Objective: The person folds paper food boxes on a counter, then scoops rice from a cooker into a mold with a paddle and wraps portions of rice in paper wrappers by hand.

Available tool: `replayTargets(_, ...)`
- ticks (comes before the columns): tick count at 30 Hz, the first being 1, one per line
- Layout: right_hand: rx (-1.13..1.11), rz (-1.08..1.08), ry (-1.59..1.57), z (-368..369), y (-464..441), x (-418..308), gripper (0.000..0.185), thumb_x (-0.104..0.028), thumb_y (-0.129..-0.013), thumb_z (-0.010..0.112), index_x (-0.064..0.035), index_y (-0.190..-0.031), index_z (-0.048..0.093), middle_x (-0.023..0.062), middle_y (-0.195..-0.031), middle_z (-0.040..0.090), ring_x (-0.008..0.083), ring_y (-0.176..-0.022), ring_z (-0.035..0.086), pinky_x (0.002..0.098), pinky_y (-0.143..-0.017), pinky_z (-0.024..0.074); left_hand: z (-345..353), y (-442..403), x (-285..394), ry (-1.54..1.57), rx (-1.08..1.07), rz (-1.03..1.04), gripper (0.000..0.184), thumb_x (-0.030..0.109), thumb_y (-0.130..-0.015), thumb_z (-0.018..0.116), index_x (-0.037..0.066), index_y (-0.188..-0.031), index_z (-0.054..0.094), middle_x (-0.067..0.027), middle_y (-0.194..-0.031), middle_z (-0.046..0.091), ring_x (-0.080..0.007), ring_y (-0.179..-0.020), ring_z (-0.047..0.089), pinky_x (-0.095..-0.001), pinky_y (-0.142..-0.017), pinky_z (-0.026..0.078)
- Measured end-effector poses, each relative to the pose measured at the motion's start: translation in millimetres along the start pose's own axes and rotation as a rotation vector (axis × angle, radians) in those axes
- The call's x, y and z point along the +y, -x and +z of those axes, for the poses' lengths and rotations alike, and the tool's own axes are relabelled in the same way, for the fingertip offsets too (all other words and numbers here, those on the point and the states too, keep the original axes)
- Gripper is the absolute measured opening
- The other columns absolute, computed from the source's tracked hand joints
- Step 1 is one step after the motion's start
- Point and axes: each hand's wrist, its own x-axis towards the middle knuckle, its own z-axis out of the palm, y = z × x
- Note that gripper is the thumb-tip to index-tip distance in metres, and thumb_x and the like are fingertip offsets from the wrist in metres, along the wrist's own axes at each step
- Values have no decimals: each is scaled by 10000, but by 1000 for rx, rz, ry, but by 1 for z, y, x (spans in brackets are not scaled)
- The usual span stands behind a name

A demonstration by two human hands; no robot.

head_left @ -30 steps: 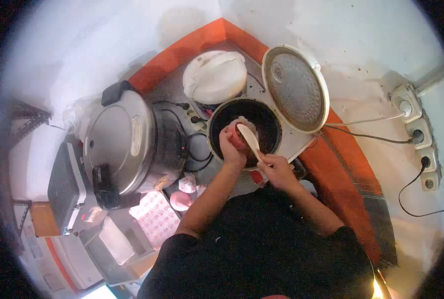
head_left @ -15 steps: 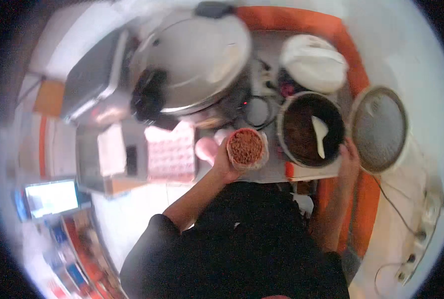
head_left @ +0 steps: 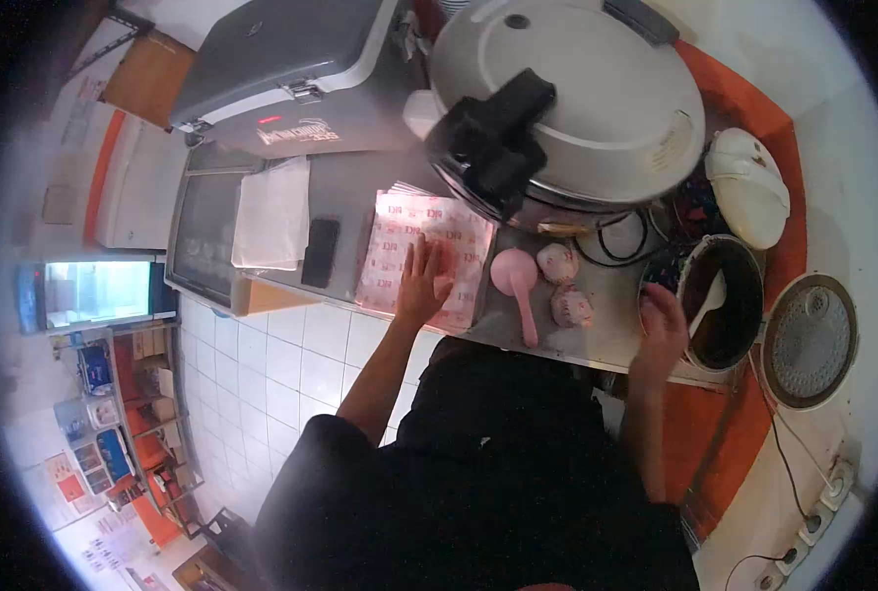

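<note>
My left hand (head_left: 421,286) lies with spread fingers over a stack of pink printed paper sheets (head_left: 385,266). A reddish shape beside its fingers is too unclear to name. At the near left rim of the black-lined pot (head_left: 744,330), my right hand (head_left: 664,320) is raised, fingers loosely parted and holding nothing visible. Inside that pot leans a white paddle (head_left: 712,299). A pink scoop (head_left: 516,274) rests right of the paper, beside two wrapped round bundles (head_left: 557,264).
A large steel cooker (head_left: 577,98) with a black handle stands behind the paper. Further left are a grey cool box (head_left: 291,74), white sheets (head_left: 271,217) and a dark phone-like slab (head_left: 321,252). An open round lid (head_left: 810,340) and cables are at the right.
The view has swung left. My left hand, earlier holding a cup of reddish-brown food, is now over the paper. My right hand has let go of the paddle, which lies in the pot.
</note>
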Motion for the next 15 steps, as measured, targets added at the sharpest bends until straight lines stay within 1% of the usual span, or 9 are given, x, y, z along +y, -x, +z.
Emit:
replayTargets(1,-11,12,15,23,1,10,246,-26,-862,550,18,-1088,637,80,-1014,644,163,-947,604,300,-850,477,-15,-1,-2,72,-84,-37,943,260,-766,763,16,-1491,212,-207,-1551,211,-401,-1415,240,-482,-1130,284)
replayTargets(2,-125,79,-406,49,6,20,245,-25,-857,555,13,-1084,637,75,-1002,649,156,-921,609,298,-837,482,-23,0,-9,145,-174,-74,1019,283,-748,777,17,-1511,157,-198,-1574,159,-390,-1438,200,-478,-1148,259)
replayTargets(4,-325,-215,293,108,13,45,244,-42,-839,599,-3,-1077,637,66,-972,652,150,-866,622,294,-808,492,-30,6,-34,103,-180,-67,1058,322,-735,788,15,-1512,140,-197,-1572,166,-385,-1442,193,-479,-1154,244)
replayTargets(7,-615,-572,569,220,32,69,488,-159,-758,730,-58,-1210,576,149,-1098,592,266,-948,629,377,-812,518,-21,13,-81,4,-202,-26,1172,424,-687,815,-11,-1510,102,-202,-1571,166,-377,-1454,163,-480,-1170,202)
replayTargets(8,-580,-767,549,254,32,98,546,-196,-737,754,-68,-1230,558,174,-1144,561,303,-991,617,405,-805,524,-14,15,-93,-17,-238,5,1194,448,-679,814,-21,-1507,94,-207,-1569,169,-376,-1457,152,-483,-1172,192)
replayTargets(11,-711,-605,854,303,50,127,591,-240,-707,774,-61,-1223,549,197,-1177,512,357,-1028,588,438,-795,524,-21,14,-98,111,-297,-16,1260,501,-637,824,-42,-1502,86,-223,-1561,177,-372,-1461,139,-494,-1174,170)
replayTargets(13,-723,-524,975,319,56,124,609,-274,-698,783,-65,-1217,543,197,-1173,498,383,-1013,586,453,-790,524,15,21,-121,-128,-263,70,1292,529,-607,827,-39,-1503,90,-222,-1559,185,-362,-1463,142,-495,-1173,171)
replayTargets(14,-696,-490,994,322,62,123,612,-294,-699,785,-70,-1213,541,189,-1158,500,391,-985,593,457,-787,524,-27,13,-98,95,-259,-2,1298,540,-593,830,-39,-1501,106,-215,-1558,194,-353,-1463,151,-490,-1172,179)
replayTargets(15,-703,-479,1003,326,70,125,612,-294,-699,785,-70,-1213,541,189,-1158,500,391,-985,593,457,-787,524,-22,20,-102,105,-269,-8,1298,540,-593,830,-39,-1501,106,-215,-1558,194,-353,-1463,151,-490,-1172,179)
